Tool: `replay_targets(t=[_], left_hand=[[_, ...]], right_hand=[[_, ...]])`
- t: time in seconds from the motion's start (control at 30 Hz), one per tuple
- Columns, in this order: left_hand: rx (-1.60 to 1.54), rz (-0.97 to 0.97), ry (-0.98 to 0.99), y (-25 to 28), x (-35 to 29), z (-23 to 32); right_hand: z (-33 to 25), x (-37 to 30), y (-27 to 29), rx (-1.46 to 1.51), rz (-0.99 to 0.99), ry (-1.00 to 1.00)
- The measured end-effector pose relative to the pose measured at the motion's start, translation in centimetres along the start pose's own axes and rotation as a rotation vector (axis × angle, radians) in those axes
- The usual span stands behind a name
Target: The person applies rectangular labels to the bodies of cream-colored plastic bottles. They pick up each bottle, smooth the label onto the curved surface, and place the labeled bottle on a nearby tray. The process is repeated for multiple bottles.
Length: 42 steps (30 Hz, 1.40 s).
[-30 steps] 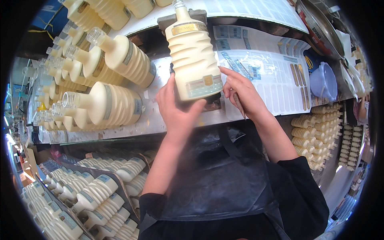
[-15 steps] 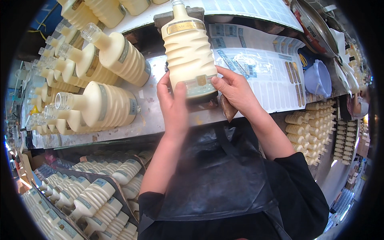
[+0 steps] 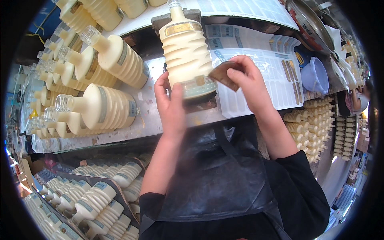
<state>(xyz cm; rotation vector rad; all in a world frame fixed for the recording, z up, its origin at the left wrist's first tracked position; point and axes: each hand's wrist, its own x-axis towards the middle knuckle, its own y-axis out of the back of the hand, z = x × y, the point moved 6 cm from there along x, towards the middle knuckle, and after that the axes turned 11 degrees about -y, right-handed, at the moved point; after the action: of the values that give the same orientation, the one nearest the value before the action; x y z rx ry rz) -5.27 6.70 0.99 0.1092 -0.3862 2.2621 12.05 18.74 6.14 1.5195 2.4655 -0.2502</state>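
A cream bottle (image 3: 186, 52) with wavy ridges stands in front of me, a gold-toned label on its shoulder and a bluish label (image 3: 199, 86) with a small gold emblem round its base. My left hand (image 3: 170, 94) grips the bottle's lower left side, thumb in front and fingers behind. Between the thumb and fingers of my right hand (image 3: 246, 78) is a flat brown scraper (image 3: 226, 75). Its edge lies at the right end of the bluish label; whether it touches cannot be told.
Many similar cream bottles (image 3: 122, 60) crowd the table's left side, some leaning. Sheets of labels (image 3: 248, 90) lie to the right, beside a lilac bucket (image 3: 315, 76). Below left, a rack (image 3: 128, 198) holds more bottles; others stand in rows (image 3: 306, 124) at the right.
My right hand has drawn off the bottle's right side and turned, lifting the brown scraper from below the palm up to the bluish label. My left hand keeps its grip.
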Motion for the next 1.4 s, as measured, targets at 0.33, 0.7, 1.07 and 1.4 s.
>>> replay_targets(t=[0.33,0.7,1.07,1.4], left_hand=[[-0.336,0.057,0.114,0.5,0.0,-0.4],[-0.376,-0.018,0.152,1.1,-0.2,0.0],[-0.21,-0.056,0.108,1.7,0.3,0.0],[0.374,0.0,-0.114,0.2,1.0,-0.6]], right_hand=[[-3.6,-8.6,-8.2,-0.91,-0.066,1.115],[-5.3,-9.3,-11.7,-1.069,0.112,1.313],[-4.9,-6.3,-7.6,-1.067,0.254,0.65],[-1.3,-3.5,-2.3,-0.729,0.25,0.147]])
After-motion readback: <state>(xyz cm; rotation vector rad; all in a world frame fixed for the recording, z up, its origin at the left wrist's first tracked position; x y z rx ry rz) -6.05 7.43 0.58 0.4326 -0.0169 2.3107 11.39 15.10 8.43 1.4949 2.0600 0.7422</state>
